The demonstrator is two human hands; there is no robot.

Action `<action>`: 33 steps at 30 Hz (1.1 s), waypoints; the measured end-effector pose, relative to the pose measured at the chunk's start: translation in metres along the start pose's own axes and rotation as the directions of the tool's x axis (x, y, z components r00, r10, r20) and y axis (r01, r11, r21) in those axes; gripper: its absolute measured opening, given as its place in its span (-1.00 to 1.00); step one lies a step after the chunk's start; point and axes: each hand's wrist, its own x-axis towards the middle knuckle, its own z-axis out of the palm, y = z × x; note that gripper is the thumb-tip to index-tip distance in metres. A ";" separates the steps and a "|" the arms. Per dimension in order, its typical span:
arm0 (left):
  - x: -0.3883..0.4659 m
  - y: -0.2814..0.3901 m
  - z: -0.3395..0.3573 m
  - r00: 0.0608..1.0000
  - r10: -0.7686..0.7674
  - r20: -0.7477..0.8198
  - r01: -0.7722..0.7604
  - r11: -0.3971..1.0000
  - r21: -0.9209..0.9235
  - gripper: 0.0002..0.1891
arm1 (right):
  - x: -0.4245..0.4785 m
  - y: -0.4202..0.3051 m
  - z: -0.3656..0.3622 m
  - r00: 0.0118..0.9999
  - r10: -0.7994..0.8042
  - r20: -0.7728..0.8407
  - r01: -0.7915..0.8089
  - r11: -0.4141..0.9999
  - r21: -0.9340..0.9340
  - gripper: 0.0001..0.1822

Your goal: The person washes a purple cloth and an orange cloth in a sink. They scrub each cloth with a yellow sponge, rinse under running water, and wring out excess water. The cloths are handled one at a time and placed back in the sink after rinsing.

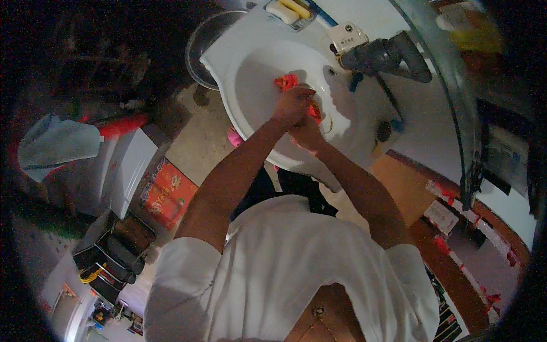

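Both my hands are together over a white washbasin (256, 55). In my left hand (292, 104) is a bunched red cloth (285, 81), part of which sticks out beyond the fingers. My right hand (307, 133) is just below, nearer my body, close against the left one. More of the red material (314, 112) shows beside the hands on the right. The fingers overlap, so the grip of the right hand is partly hidden. A thin pale loop, perhaps a cord, hangs by the right hand against the basin wall.
On the basin's rim are a soap dish (304, 25) with yellow and white bars, a white printed packet (347, 37) and a dark grey object (384, 55). A clear round tub (191, 53) stands beyond the left edge. At left are a red box (169, 194) and a grey cloth (60, 145).
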 end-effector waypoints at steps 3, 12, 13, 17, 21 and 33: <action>-0.008 -0.005 0.003 0.956 -0.259 -0.134 0.259 0.966 -0.022 -0.74 | 0.012 0.029 0.013 0.824 -0.542 -0.165 0.460 0.810 -0.363 -0.71; 0.012 -0.103 0.026 0.937 -0.223 -0.269 0.171 0.964 -0.206 -0.66 | 0.011 -0.039 0.019 0.980 -0.018 -0.198 -0.052 0.938 -0.344 -0.52; 0.005 -0.076 0.011 0.958 -0.172 -0.230 0.138 0.978 -0.154 -0.64 | 0.024 -0.026 0.010 0.975 -0.137 -0.174 0.040 0.882 -0.469 -0.51; -0.002 -0.079 -0.052 0.997 0.032 -0.073 -0.048 0.971 -0.232 -0.64 | 0.024 -0.049 0.009 0.911 -0.354 -0.212 0.201 0.828 -0.523 -0.36; 0.021 -0.057 -0.138 0.916 -0.151 -0.371 0.071 0.973 -0.221 -0.72 | 0.025 -0.057 -0.022 0.837 -0.545 -0.047 0.284 0.506 -0.814 -0.19; 0.069 -0.161 -0.203 0.811 0.298 -0.503 0.064 0.811 0.582 -0.52 | 0.031 0.004 -0.048 0.924 -0.282 -0.260 0.067 0.786 -0.615 -0.51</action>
